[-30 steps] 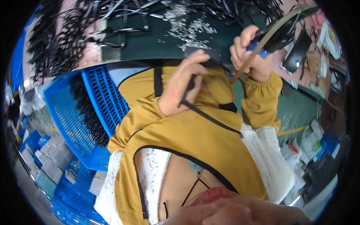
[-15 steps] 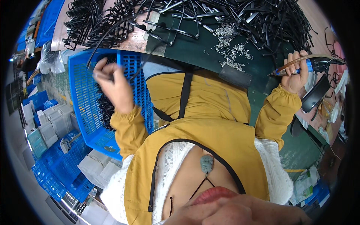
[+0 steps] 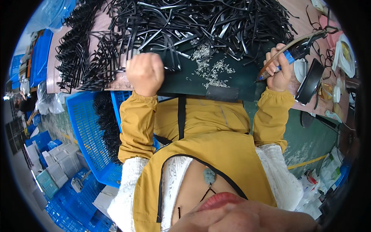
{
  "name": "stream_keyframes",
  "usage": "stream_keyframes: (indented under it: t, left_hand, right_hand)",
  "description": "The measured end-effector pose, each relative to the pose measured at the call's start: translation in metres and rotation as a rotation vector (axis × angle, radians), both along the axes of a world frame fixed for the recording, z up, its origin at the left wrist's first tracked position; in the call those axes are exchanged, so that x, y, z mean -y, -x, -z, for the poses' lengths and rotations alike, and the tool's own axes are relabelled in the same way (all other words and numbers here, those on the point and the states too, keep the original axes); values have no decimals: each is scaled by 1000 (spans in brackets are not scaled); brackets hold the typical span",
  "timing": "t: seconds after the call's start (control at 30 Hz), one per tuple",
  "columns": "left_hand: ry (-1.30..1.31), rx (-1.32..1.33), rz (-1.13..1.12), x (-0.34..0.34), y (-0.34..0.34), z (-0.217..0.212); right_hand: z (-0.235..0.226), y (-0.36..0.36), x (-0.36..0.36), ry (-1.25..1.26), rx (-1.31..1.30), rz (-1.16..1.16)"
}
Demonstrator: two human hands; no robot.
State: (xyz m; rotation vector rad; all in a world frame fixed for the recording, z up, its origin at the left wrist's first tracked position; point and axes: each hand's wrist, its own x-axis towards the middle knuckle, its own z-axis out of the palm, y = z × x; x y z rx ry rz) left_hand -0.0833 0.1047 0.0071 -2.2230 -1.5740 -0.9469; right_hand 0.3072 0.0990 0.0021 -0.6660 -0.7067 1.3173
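Observation:
My left hand (image 3: 145, 74) is closed at the near edge of the table, its knuckles up, around an eyeglass frame (image 3: 172, 69) whose black parts stick out on both sides. The fingertips are hidden. In my right hand (image 3: 279, 71) is a blue and black electric screwdriver (image 3: 295, 53), its tip pointing down to the left above the green mat (image 3: 185, 83). Small metal screws (image 3: 216, 71) lie scattered on the mat between the hands. Behind them is a heap of black eyeglass temples (image 3: 208, 23).
Rows of black eyeglass frames (image 3: 77, 54) are stacked at the table's left. Below stands a blue basket (image 3: 83, 123) with black frames (image 3: 106, 127) inside. A dark block (image 3: 222, 93) sits at the mat's near edge. At right are a black tray (image 3: 310, 82) and a brown cord (image 3: 288, 47).
My left hand has moved from above the blue basket up and right to the table edge, where it is closed. My right hand still holds the screwdriver. The view has shifted.

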Motion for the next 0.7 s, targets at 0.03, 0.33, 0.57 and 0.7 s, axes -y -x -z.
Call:
stream_keyframes:
  t: [0.03, 0.33, 0.57, 0.7]
  left_hand:
    - [-33, -18, -106, -6, 0, 2]
    - [266, 359, 62, -86, -53, -75]
    - [520, -53, -59, -218, -97, -71]
    - [327, 103, -102, -210, -85, -92]
  right_hand:
    - [-1, 1, 0, -3, 25, 7]
    - [3, 12, -8, -67, 135, 26]
    - [-6, -25, 22, -317, 1244, 425]
    - [-3, -84, 29, 77, 1858, 720]
